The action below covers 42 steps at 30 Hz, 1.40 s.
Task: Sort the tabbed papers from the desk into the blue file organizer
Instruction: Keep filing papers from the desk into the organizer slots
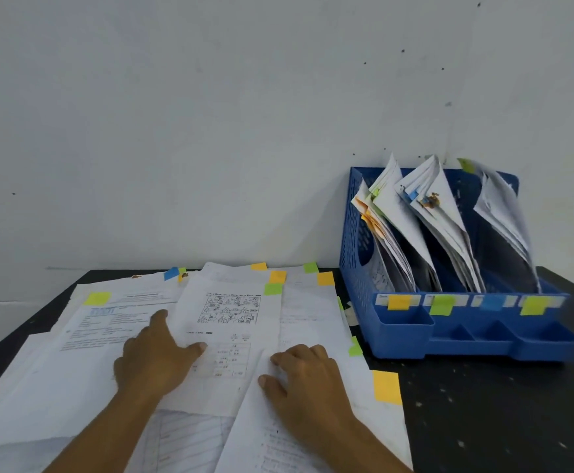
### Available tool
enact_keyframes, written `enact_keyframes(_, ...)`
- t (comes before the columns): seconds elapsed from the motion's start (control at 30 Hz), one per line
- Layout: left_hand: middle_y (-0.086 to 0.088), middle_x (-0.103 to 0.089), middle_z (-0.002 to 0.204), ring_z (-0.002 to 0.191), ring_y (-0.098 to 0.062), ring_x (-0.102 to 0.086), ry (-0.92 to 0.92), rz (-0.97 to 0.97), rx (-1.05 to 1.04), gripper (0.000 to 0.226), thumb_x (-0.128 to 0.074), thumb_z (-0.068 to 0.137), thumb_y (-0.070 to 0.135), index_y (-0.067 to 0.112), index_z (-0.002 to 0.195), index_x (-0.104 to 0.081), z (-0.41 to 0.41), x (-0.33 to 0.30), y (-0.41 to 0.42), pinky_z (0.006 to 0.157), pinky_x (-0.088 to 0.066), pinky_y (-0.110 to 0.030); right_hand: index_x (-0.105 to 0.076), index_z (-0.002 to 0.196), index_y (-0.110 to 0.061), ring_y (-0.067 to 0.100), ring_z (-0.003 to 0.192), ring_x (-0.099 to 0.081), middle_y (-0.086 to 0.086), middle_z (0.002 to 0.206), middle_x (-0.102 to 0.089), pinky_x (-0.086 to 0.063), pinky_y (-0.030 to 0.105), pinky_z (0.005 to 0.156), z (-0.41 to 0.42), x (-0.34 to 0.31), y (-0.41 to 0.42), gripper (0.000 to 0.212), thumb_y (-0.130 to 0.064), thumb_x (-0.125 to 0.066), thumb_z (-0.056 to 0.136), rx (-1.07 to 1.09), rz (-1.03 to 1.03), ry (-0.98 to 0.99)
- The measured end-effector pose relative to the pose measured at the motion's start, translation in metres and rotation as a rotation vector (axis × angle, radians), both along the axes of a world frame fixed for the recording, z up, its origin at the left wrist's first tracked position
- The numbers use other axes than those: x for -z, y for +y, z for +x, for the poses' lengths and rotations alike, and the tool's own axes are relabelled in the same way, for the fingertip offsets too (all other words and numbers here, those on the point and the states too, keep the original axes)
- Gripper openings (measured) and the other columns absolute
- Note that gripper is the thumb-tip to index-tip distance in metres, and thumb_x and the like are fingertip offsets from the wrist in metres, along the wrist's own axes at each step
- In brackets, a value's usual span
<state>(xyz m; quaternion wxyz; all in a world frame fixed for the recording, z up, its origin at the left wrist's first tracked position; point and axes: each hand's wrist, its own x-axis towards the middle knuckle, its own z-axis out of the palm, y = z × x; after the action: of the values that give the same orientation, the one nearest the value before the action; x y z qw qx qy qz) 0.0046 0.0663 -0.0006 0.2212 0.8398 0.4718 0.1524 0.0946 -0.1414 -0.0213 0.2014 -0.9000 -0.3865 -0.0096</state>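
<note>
Left hand (154,356): flat, fingers spread; keep pinning the tabbed papers (224,322).
Right hand (307,377): loosely curled, empty; slide one sheet toward the blue file organizer (449,322) beyond it.

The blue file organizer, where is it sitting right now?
In the head view, the blue file organizer stands on the right of the black desk against the white wall, just right of the spread tabbed papers.

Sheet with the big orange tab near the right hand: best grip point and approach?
Probably its right edge just above the orange tab, coming from the right over bare desk. That edge lies exposed, while the right hand rests on the sheet further left.
</note>
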Motion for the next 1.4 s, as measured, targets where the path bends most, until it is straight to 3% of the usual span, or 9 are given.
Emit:
enact_keyframes(0.1,-0.010,-0.059,0.131,0.119,-0.033,-0.053,-0.215,-0.145,-0.051,0.071,-0.070,0.085,0.038,0.015,0.144,-0.038,0.003,-0.005,0.007,0.097,-0.043,-0.043,-0.059,0.130,-0.027,0.018,0.119,-0.041,-0.009,0.129,-0.054,-0.034,0.033,0.101,0.000,0.000,0.000,0.044,-0.053,-0.044,0.098,-0.003,0.004,0.020)
enact_keyframes(0.23,-0.007,-0.069,0.099,0.090,-0.028,-0.060,-0.373,-0.144,-0.005,0.022,-0.057,0.096,0.023,0.009,0.106,-0.070,0.001,-0.008,0.012,0.081,-0.048,-0.038,-0.054,0.136,-0.030,0.015,0.121,-0.039,-0.011,0.133,-0.052,-0.033,0.031,0.103,0.001,0.001,-0.001,0.047,-0.055,-0.044,0.097,0.001,0.006,0.050)
enact_keyframes(0.47,0.001,-0.061,0.088,0.084,-0.022,-0.056,-0.706,-0.043,0.031,0.014,-0.048,0.100,0.024,0.018,0.101,-0.060,-0.004,-0.046,0.005,0.069,-0.042,-0.034,-0.033,0.150,-0.036,0.012,0.129,-0.039,-0.013,0.141,-0.046,-0.033,0.029,0.109,0.009,-0.008,-0.001,0.066,-0.054,-0.058,0.092,0.056,0.176,0.299)
enact_keyframes(0.63,-0.001,-0.062,0.089,0.084,-0.022,-0.056,-0.861,0.059,0.106,0.016,-0.049,0.100,0.025,0.015,0.098,-0.061,-0.003,-0.087,0.005,0.072,-0.042,-0.034,-0.043,0.143,-0.035,0.005,0.104,-0.057,-0.010,0.123,-0.056,-0.051,0.024,0.083,0.021,-0.040,-0.005,0.064,-0.043,-0.073,0.087,0.152,0.608,0.675)
enact_keyframes(0.77,0.002,-0.064,0.085,0.077,-0.017,-0.058,-0.945,0.105,0.179,0.018,-0.051,0.099,0.026,0.016,0.092,-0.063,0.001,-0.113,-0.004,0.066,-0.043,-0.030,-0.046,0.141,-0.034,0.015,0.103,-0.064,-0.005,0.119,-0.061,-0.055,0.028,0.075,0.033,-0.064,-0.012,0.066,-0.041,-0.077,0.083,0.113,0.798,0.834)
enact_keyframes(0.93,0.009,-0.066,0.083,0.077,-0.011,-0.060,-0.989,0.061,0.291,0.019,-0.053,0.097,0.030,0.029,0.080,-0.062,0.006,-0.134,-0.024,0.064,-0.046,-0.030,-0.035,0.148,-0.038,0.011,0.106,-0.061,-0.015,0.122,-0.058,-0.054,0.031,0.087,0.040,-0.095,-0.025,0.084,-0.050,-0.079,0.078,0.058,0.765,0.645)
enact_keyframes(1.07,0.024,-0.069,0.081,0.082,-0.003,-0.062,-0.974,-0.053,0.409,0.017,-0.056,0.096,0.029,0.034,0.083,-0.065,0.016,-0.141,-0.042,0.069,-0.047,-0.027,-0.061,0.124,-0.027,0.005,0.087,-0.070,-0.013,0.094,-0.075,-0.057,0.028,0.076,0.040,-0.131,-0.044,0.035,-0.033,-0.070,0.091,-0.032,0.961,0.530)
enact_keyframes(1.13,0.028,-0.069,0.082,0.083,-0.002,-0.063,-0.943,-0.094,0.464,0.015,-0.057,0.095,0.028,0.033,0.086,-0.067,0.024,-0.144,-0.053,0.069,-0.048,-0.026,-0.073,0.106,-0.022,0.012,0.089,-0.073,-0.007,0.095,-0.077,-0.060,0.041,0.083,0.041,-0.144,-0.058,0.014,-0.023,-0.065,0.095,-0.037,1.030,0.516)
enact_keyframes(1.4,0.013,-0.065,0.096,0.090,-0.005,-0.061,-0.989,-0.123,0.402,0.025,-0.061,0.092,0.035,0.032,0.117,-0.058,0.068,-0.147,-0.102,0.071,-0.045,-0.022,-0.074,0.085,-0.025,0.016,0.076,-0.074,-0.009,0.081,-0.077,-0.062,0.037,0.064,0.061,-0.171,-0.129,0.017,-0.023,-0.062,0.097,0.245,1.184,0.295)
